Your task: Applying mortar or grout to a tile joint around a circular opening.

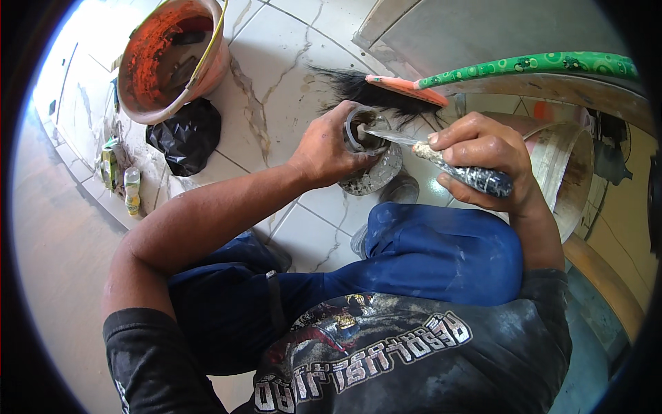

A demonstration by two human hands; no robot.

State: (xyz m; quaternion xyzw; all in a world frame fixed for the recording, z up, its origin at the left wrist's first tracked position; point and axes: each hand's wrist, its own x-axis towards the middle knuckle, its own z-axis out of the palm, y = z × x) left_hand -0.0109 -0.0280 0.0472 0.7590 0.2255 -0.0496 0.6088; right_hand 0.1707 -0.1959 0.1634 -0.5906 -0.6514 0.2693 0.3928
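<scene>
My left hand (325, 141) is closed around a grey cylindrical container (353, 120), its open mouth facing up. A speckled, dirty round piece (369, 176) shows beneath it; I cannot make out whether they are joined. My right hand (486, 155) grips a putty knife (479, 178) with a dark, paint-spattered handle, its blade reaching into the container's mouth, where some grey material shows. Just behind the container lies a broom head (410, 90) with black bristles and a green patterned handle (524, 63).
An orange-stained bucket (131, 65) stands upper left beside a black plastic bag (183, 138). A small bottle (132, 190) and packet (110, 165) sit left on the marbled tile floor (255, 83). A large pale drum (569, 179) lies at right, near grey boards (469, 31).
</scene>
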